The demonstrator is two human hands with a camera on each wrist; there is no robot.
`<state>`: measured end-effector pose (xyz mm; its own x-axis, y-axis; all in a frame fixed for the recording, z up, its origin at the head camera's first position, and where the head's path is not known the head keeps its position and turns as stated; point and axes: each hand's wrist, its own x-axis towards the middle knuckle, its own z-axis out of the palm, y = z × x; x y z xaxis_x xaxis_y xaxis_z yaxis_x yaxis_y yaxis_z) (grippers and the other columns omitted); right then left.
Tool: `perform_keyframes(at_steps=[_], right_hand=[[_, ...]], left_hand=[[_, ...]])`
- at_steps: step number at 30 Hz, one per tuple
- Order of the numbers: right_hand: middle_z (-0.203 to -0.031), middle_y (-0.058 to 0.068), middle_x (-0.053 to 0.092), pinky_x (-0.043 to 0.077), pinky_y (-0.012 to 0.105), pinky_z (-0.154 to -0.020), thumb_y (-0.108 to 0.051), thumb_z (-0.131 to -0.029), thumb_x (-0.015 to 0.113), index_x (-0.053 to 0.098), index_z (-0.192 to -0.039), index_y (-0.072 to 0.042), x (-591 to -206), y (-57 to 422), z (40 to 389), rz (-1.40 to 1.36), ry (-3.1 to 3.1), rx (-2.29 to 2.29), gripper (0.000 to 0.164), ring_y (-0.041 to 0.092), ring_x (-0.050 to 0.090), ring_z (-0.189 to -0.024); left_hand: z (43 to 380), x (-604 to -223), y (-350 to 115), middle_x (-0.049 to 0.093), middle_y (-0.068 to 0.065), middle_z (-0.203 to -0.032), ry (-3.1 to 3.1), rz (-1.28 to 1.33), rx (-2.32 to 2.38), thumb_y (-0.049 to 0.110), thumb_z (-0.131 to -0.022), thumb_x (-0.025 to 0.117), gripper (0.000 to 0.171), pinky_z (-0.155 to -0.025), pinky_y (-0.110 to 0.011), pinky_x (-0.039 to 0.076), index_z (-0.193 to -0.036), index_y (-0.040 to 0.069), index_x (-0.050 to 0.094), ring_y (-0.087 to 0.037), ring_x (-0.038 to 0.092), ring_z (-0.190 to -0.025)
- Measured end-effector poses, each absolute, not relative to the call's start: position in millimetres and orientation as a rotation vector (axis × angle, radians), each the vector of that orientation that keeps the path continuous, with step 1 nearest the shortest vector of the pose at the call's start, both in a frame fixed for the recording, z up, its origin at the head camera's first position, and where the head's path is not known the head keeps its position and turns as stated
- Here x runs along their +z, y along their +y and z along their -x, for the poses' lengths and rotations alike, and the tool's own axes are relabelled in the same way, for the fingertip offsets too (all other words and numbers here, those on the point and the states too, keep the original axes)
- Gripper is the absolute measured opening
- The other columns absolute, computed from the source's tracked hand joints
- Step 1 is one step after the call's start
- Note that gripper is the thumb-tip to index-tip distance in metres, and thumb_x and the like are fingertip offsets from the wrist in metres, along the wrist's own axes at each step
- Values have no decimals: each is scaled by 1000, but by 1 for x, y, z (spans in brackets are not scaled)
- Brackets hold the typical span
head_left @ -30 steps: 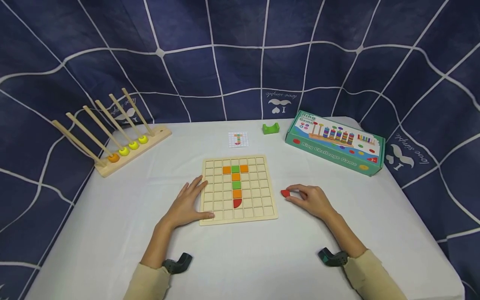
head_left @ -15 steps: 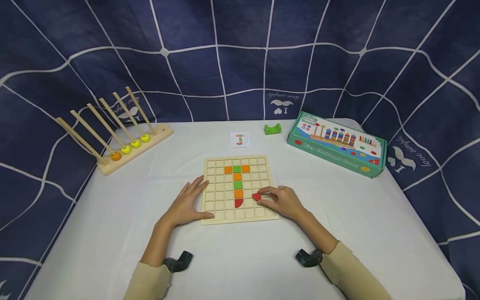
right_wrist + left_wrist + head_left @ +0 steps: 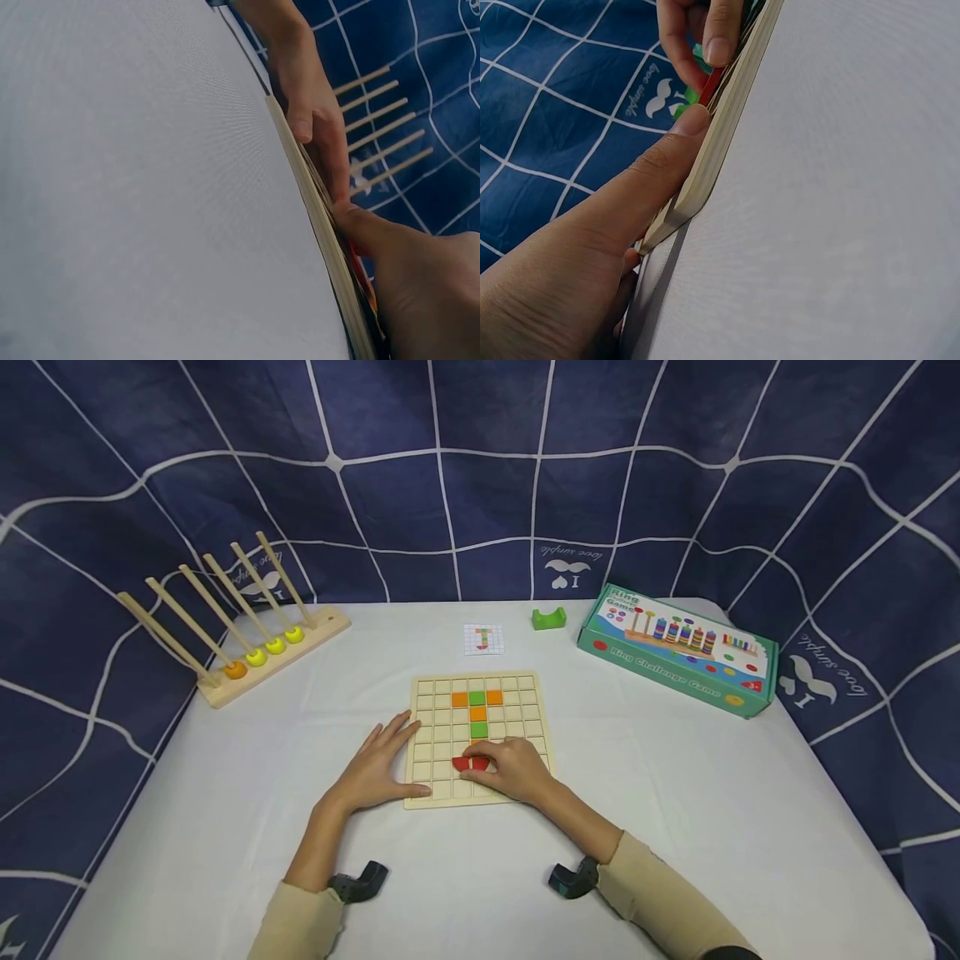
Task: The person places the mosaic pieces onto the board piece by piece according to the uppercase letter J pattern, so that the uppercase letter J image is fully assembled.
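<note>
My left hand (image 3: pixel 381 767) rests with spread fingers on the left side of a wooden grid board (image 3: pixel 423 750), its thumb on the near corner. My right hand (image 3: pixel 519 768) pinches a red quarter-round tile (image 3: pixel 461 763) between thumb and fingers, low over the board. Beside it lies another red quarter-round tile (image 3: pixel 480 763), partly covered by the right hand. Above these, orange and green square tiles form a column topped by a short row; a green tile (image 3: pixel 478 729) sits in the column. The lowest orange tile is mostly hidden. In the left wrist view, red (image 3: pixel 709 87) shows under the right fingertips.
Behind the board lies a small printed card (image 3: pixel 483 640) with a tile pattern. A green notched block (image 3: pixel 549 619) is near the back edge. A ring game box (image 3: pixel 678 650) stands back right. At left is a wooden peg stand (image 3: pixel 330 620) with several rings.
My right hand has carried the red tile leftward from the table right of the board to beside the other red tile. The left hand keeps its place on the board.
</note>
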<state>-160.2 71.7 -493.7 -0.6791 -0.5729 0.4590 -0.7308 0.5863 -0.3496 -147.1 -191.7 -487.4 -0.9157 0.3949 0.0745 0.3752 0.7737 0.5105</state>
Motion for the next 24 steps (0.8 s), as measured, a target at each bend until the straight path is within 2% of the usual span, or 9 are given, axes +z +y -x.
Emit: perform_keyframes(at_steps=[3, 10, 18, 24], right_hand=[[-63, -12, 60, 33, 14, -47, -47, -75, 72, 72, -95, -20, -493, 69, 160, -1057, -2536, 731, 34, 2, 41, -50], [-77, -11, 68, 33, 13, -47, -49, -75, 72, 72, -95, -20, -493, 69, 160, -1083, -2530, 716, 35, 2, 43, -50], [-75, -11, 67, 33, 13, -47, -48, -75, 72, 72, -93, -19, -492, 70, 159, -1082, -2525, 741, 34, 2, 43, -51], [-78, -11, 68, 35, 14, -48, -51, -73, 72, 72, -97, -20, -491, 75, 159, -1052, -2551, 749, 39, 3, 44, -52]], left_hand=[[147, -487, -192, 19, -9, -152, 2930, -636, 831, 69, -59, 71, 110, -113, -42, 6, -144, 10, 32, -24, 15, -138], [146, -488, -194, 17, -8, -152, 2927, -619, 828, 71, -59, 70, 111, -113, -42, 6, -144, 11, 32, -24, 14, -139], [146, -488, -193, 17, -8, -152, 2925, -614, 835, 70, -59, 71, 110, -113, -43, 6, -144, 11, 32, -25, 14, -139], [147, -490, -192, 18, -8, -152, 2936, -620, 840, 69, -59, 71, 110, -113, -43, 7, -144, 11, 33, -25, 16, -138]])
